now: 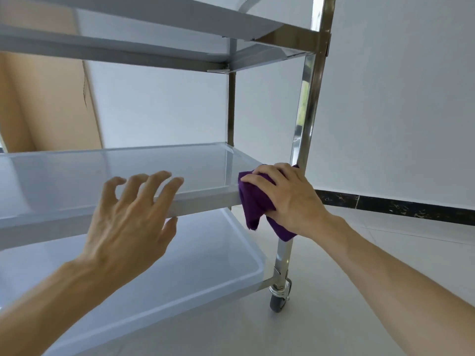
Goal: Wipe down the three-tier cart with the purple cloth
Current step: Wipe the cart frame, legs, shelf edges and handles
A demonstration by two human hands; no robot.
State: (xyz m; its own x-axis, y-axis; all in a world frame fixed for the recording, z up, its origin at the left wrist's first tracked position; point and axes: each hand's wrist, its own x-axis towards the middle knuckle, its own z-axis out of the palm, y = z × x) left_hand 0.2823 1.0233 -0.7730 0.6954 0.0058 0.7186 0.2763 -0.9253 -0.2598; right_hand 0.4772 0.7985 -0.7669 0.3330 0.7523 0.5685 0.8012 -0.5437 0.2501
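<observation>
Nearest, low at the cart's (305, 119) right front corner: a grey caster wheel (279, 299) on the pale tiled floor (359, 291), under the shiny front post. Bottom tier (205, 253) a translucent white tray, jutting toward the camera. Above its front part, left hand (128, 222) spread wide, fingers loosely bent, hovering at the front rim of the middle tier (144, 173); contact with that rim unclear, nothing held. At the middle tier's right front corner, right hand (288, 199) clutching the bunched purple cloth (254, 201), pressing it against the corner and the post, loose ends hanging below the rim. Higher, top tier (154, 19) seen from underneath. Beyond, rear post, white wall (398, 98) with dark baseboard (398, 205), brown cardboard (46, 104) at far left.
</observation>
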